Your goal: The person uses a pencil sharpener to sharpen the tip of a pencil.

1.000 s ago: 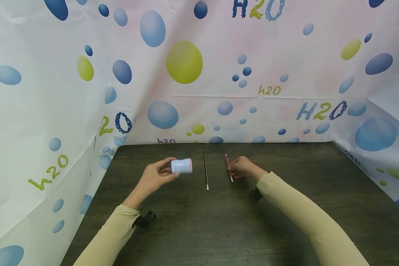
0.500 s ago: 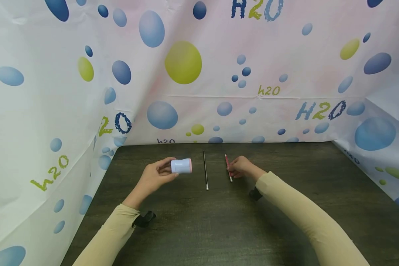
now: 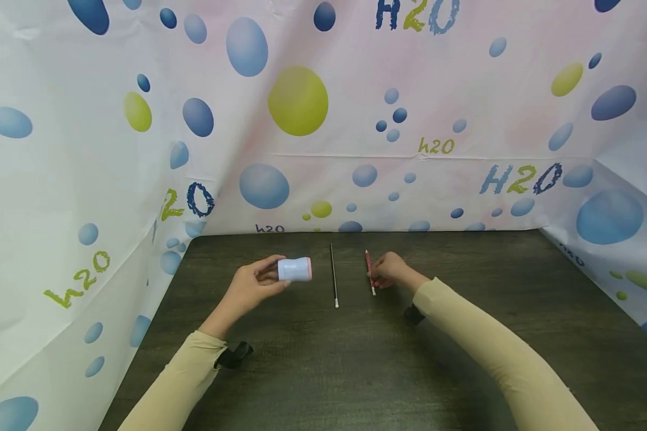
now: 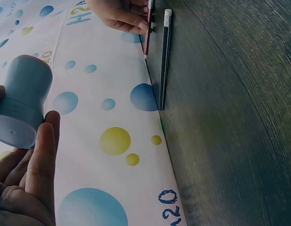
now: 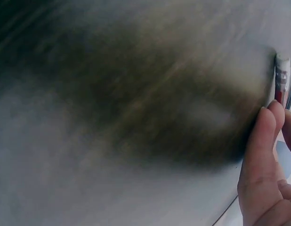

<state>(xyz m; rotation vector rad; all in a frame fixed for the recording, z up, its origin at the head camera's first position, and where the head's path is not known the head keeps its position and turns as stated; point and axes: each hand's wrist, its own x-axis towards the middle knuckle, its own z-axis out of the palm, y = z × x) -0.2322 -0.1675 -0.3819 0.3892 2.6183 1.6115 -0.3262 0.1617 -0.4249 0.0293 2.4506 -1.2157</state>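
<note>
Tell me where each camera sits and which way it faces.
Head: on the head, facing forward and down at the table; left grip, right grip and sleeves show.
Left wrist: on that wrist, facing the blue object; both grips show.
Right wrist: likewise, facing blurred table and red pencil; only right grip shows.
Head and left wrist share the black pencil.

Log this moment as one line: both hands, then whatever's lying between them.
left hand: holds light-blue cylinder | right hand: pinches red pencil | dark pencil: on table, untouched
</note>
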